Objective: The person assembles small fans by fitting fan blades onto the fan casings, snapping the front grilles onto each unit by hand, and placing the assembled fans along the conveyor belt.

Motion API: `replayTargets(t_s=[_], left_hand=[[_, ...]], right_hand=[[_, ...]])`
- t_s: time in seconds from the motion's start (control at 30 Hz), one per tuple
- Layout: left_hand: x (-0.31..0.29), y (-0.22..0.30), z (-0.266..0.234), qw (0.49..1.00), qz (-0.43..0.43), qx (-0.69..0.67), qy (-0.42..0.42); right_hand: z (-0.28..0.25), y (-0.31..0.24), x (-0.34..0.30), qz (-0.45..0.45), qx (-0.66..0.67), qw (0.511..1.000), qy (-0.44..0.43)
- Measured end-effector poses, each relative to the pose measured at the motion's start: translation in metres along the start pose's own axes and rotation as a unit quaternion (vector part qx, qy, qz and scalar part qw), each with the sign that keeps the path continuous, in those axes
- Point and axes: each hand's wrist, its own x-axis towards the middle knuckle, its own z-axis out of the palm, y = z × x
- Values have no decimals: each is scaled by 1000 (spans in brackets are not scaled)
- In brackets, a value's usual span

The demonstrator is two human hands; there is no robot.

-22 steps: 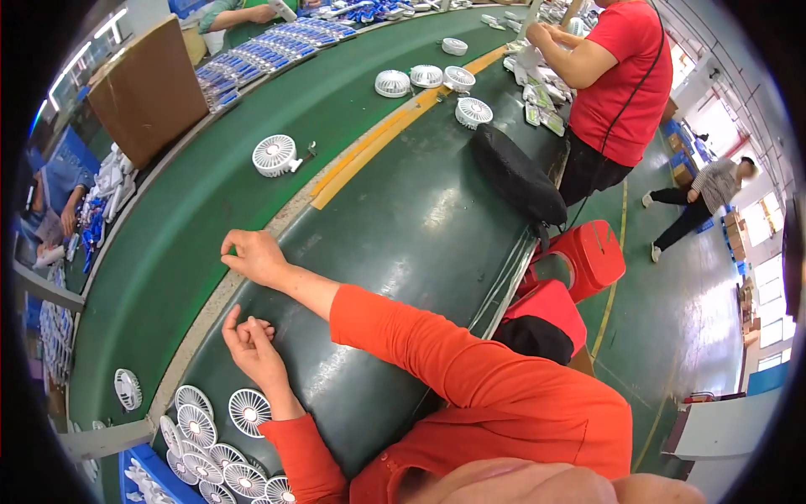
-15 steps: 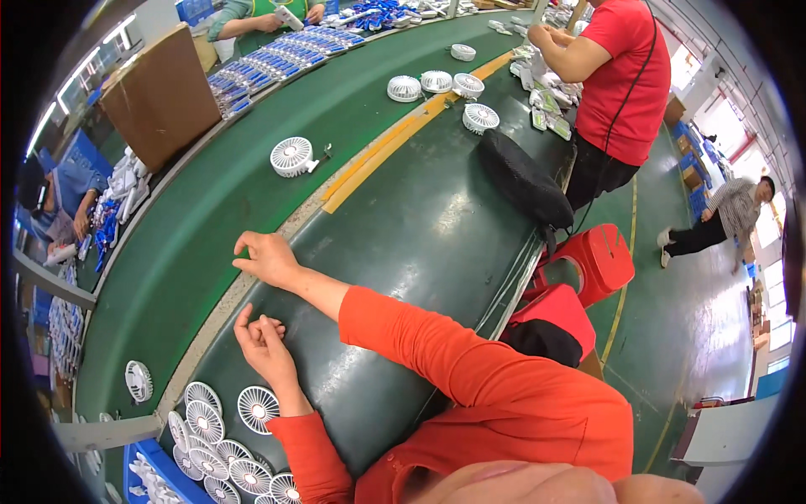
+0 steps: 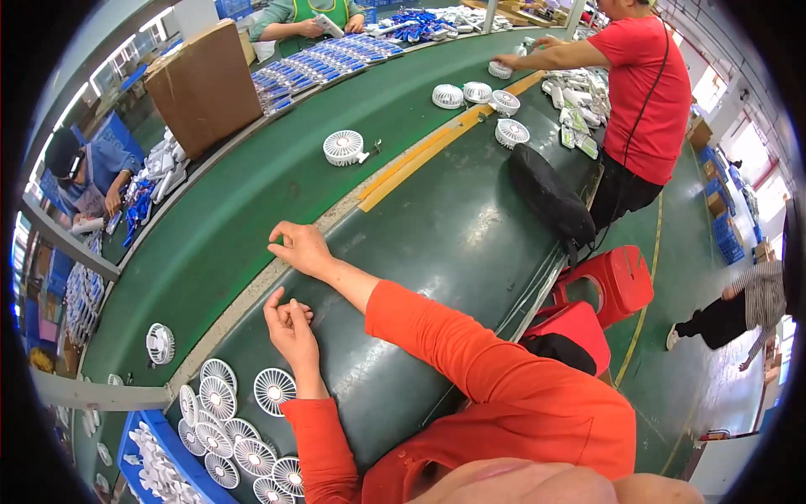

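Note:
My right hand (image 3: 300,247) hovers at the near edge of the green belt, its thumb and index finger bent with a gap between them and nothing in it. Just below it is my left hand (image 3: 291,326), above the dark green tabletop. Its index finger is raised and the others are loosely curled; I see nothing held. Close to my left wrist lies a round white fan grille (image 3: 274,391), beside a pile of similar grilles (image 3: 254,456). On the belt ahead sits a white fan head (image 3: 343,148) with a short stub, and another fan head (image 3: 159,343) stands on edge at the left.
A blue bin (image 3: 178,458) of small white parts stands at lower left by a metal rail (image 3: 101,392). A black elongated pouch (image 3: 550,195) and red stools (image 3: 606,287) are at right. Several fan heads (image 3: 477,92) sit farther up. Co-workers sit across the belt.
The whole view has shifted, so things appear farther right. My hands keep nearly the same pose. The co-worker in red now reaches over the belt to a fan head. The walking person has moved.

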Motion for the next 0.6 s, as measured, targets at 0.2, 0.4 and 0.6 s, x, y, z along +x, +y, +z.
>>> replayTargets(t_s=[0.2, 0.4, 0.6], left_hand=[[0, -1, 0, 1000, 7, 4, -3], [1, -1, 1, 1000, 10, 19, -5], [1, -2, 0, 1000, 6, 3, -6]], right_hand=[[0, 1, 0, -1, -4, 1000, -1], [0, 4, 1, -3, -4, 1000, -1], [2, 3, 0, -4, -5, 1000, 1]])
